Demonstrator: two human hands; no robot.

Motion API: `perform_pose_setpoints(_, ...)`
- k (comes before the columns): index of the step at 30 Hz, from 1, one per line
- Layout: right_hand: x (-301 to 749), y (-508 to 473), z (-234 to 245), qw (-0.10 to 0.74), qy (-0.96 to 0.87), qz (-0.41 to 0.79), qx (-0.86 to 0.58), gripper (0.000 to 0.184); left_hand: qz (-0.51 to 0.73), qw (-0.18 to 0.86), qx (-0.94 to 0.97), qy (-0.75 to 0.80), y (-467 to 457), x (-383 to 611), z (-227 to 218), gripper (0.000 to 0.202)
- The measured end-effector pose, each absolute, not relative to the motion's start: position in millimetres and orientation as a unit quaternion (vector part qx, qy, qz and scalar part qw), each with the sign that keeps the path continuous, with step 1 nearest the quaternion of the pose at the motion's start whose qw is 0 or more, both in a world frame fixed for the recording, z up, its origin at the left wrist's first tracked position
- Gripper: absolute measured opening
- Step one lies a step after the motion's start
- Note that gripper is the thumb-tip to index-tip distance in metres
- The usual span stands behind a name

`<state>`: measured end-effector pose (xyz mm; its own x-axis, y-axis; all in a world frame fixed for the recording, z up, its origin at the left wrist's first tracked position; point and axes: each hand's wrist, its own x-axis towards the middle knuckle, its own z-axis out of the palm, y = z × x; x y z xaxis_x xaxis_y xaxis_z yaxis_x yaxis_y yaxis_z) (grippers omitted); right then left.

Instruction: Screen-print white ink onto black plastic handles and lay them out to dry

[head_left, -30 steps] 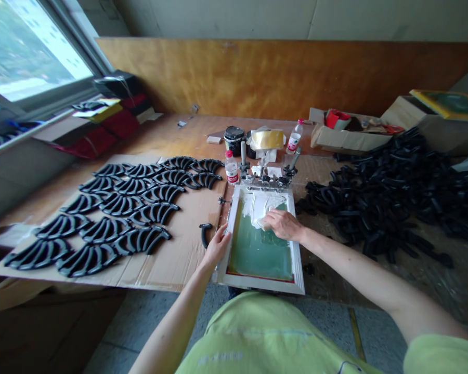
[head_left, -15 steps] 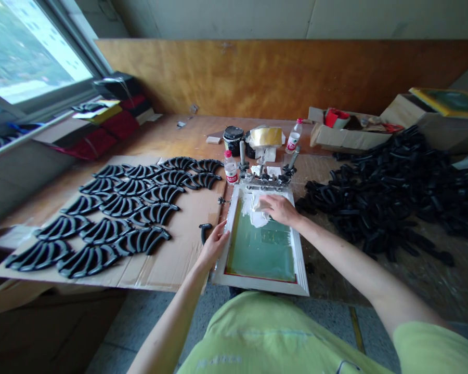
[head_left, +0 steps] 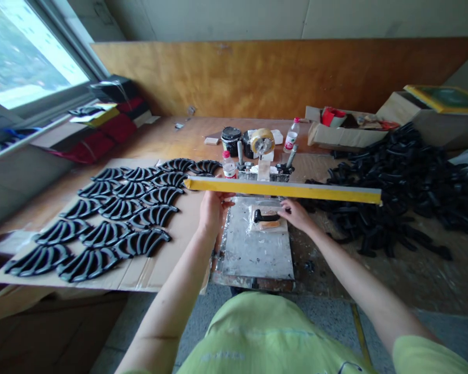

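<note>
The printing screen frame (head_left: 284, 188) is raised and seen edge-on, as a long yellow and grey bar. My left hand (head_left: 212, 210) is closed on its left part, the fingers partly hidden beneath it. Below it lies a grey metal base plate (head_left: 253, 257) with a small pale jig (head_left: 271, 225). A curved black plastic handle (head_left: 265, 216) rests on this jig. My right hand (head_left: 295, 214) has its thumb and fingers pinched at the handle's right end. Behind the frame stand the clamp posts (head_left: 241, 153) and a roll of tape (head_left: 262, 141).
Rows of black handles (head_left: 125, 205) lie fanned on cardboard (head_left: 179, 249) at left. A heap of black handles (head_left: 398, 192) fills the right side. Two bottles (head_left: 229, 165), a black tub (head_left: 231, 140) and an open carton (head_left: 345, 136) stand farther back.
The screen has swung up from flat, uncovering the plate and the handle. My right hand has left the white ink on the mesh for the handle; the left moved up with the frame.
</note>
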<state>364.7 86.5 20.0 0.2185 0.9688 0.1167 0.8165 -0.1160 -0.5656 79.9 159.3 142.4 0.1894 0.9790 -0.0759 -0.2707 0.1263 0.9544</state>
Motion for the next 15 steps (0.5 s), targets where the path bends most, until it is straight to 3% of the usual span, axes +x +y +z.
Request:
perform_pose_setpoints(2, 332.9, 77.3, 8.4, 0.245, -0.677, 0.117, -0.684, 0.023, 0.46, 0.66, 0.41, 0.429, 143.9, 86.6, 117.9, 0.055)
perform_pose_setpoints(6, 268.0, 52.3, 11.1, 0.267, -0.701, 0.042, -0.66, 0.007, 0.236, 0.777, 0.357, 0.462, 89.9, 94.7, 56.4, 0.058)
perform_pose_setpoints(10, 255.5, 36.8, 9.0, 0.28, -0.796, 0.097, -0.527, 0.016, 0.25, 0.744, 0.343, 0.517, 67.2, 73.6, 19.7, 0.052)
perform_pose_setpoints(12, 292.1, 44.9, 2.6, 0.29, -0.752, 0.103, -0.583, 0.024, 0.259, 0.687, 0.377, 0.564, 79.3, 42.2, 8.9, 0.052)
perform_pose_setpoints(15, 379.6, 70.6, -5.6, 0.252, -0.548, 0.087, -0.793, 0.033, 0.248, 0.571, 0.422, 0.659, 111.0, -22.2, -9.8, 0.054)
